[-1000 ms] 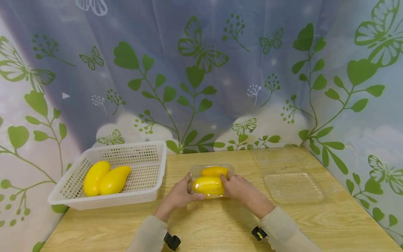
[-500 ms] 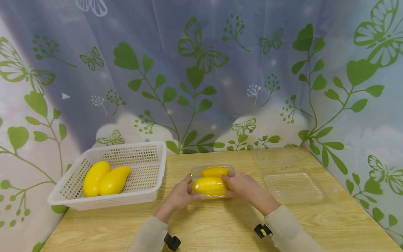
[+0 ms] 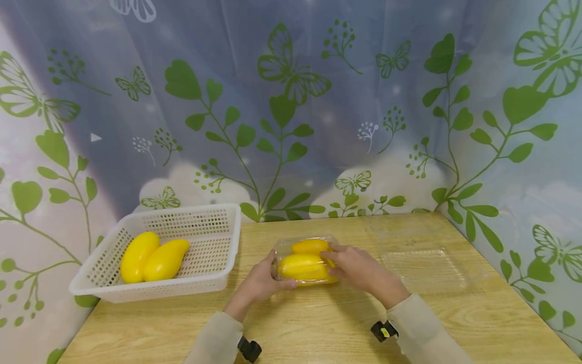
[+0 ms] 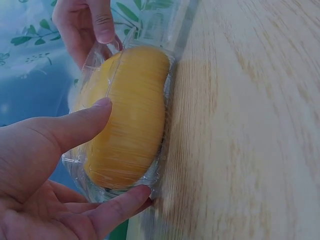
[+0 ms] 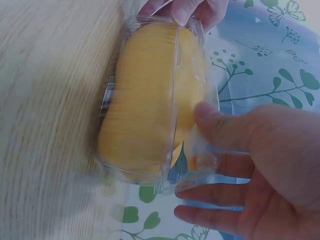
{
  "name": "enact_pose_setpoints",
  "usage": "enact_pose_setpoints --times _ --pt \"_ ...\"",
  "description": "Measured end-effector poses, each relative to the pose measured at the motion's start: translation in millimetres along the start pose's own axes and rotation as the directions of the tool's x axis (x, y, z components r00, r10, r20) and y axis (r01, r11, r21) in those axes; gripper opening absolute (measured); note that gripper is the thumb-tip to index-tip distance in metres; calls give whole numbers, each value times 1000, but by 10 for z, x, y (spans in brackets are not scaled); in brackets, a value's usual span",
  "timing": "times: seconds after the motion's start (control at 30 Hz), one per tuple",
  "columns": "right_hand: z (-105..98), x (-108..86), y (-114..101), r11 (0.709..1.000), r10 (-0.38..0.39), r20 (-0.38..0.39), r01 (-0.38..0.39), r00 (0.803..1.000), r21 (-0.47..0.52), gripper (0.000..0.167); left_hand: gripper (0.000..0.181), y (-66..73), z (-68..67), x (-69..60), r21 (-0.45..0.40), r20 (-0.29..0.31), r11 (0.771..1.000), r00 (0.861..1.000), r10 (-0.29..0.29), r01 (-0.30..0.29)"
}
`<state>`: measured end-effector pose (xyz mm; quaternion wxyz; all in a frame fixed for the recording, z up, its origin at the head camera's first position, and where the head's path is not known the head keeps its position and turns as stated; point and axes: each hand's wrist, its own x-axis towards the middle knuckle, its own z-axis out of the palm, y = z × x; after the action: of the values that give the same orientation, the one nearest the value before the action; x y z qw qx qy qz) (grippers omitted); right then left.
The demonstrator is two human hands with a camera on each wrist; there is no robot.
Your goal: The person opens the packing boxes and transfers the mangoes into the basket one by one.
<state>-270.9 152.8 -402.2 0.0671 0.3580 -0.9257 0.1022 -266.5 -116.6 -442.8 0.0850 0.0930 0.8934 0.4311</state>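
A clear plastic clamshell box [image 3: 283, 246] sits on the table with yellow mangoes inside. The front mango [image 3: 302, 267] lies before another mango [image 3: 310, 246]. At the box's left end my left hand [image 3: 258, 284] grips it; in the left wrist view the thumb [image 4: 92, 120] lies on the lid and the fingers touch the end. My right hand [image 3: 364, 270] is at the opposite end. In the right wrist view its thumb [image 5: 215, 122] touches the lid, while the fairly straight fingers [image 5: 215, 194] spread beside the end. One fingertip shows through the plastic.
A white perforated basket [image 3: 218, 273] with two mangoes [image 3: 154, 259] stands at the left. Empty clear plastic containers [image 3: 425, 268] lie at the table's right side. A leaf-patterned curtain [image 3: 291, 126] hangs behind the wooden table [image 3: 300, 328].
My right hand has shifted rightward and its fingers have spread at the box's right end. My left hand has kept its hold, and the box has barely moved.
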Motion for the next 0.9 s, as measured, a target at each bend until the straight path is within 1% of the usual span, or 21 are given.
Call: enact_pose_setpoints --times 0.2,0.33,0.4,0.5,0.57,0.6,0.67,0.7,0.77,0.9 --pt "14 9 47 999 -17 -9 17 1000 30 43 119 -6 -3 19 -5 -6 1000 1000 5 -5" --pt "-15 4 84 997 -24 23 23 999 79 46 118 -11 3 15 -10 -9 1000 1000 4 -4" --pt "-42 -11 108 993 -18 39 13 999 118 51 118 -13 4 11 -12 -11 1000 1000 4 -4" --pt "-89 -30 164 980 11 46 -20 999 197 59 117 -17 4 9 -18 -15 1000 1000 12 -12" --pt "-121 -46 210 961 68 57 -81 996 265 63 117 -17 4 9 -27 -14 999 1000 19 -19" --pt "-134 -51 238 947 99 62 -113 993 301 63 117 -18 5 9 -29 -13 999 1000 21 -22" --pt "-155 -56 290 906 163 82 -182 983 382 62 117 -21 6 9 -33 -12 999 1000 23 -23" --pt "-153 -58 317 872 205 103 -229 973 433 62 118 -20 5 9 -34 -11 999 1000 22 -22" --pt "-130 -55 364 792 276 142 -309 951 526 61 118 -23 4 13 -36 -9 999 1000 16 -16" --pt "-16 -31 441 633 352 222 -406 909 659 56 119 -31 1 27 -34 -12 999 1000 7 -8"
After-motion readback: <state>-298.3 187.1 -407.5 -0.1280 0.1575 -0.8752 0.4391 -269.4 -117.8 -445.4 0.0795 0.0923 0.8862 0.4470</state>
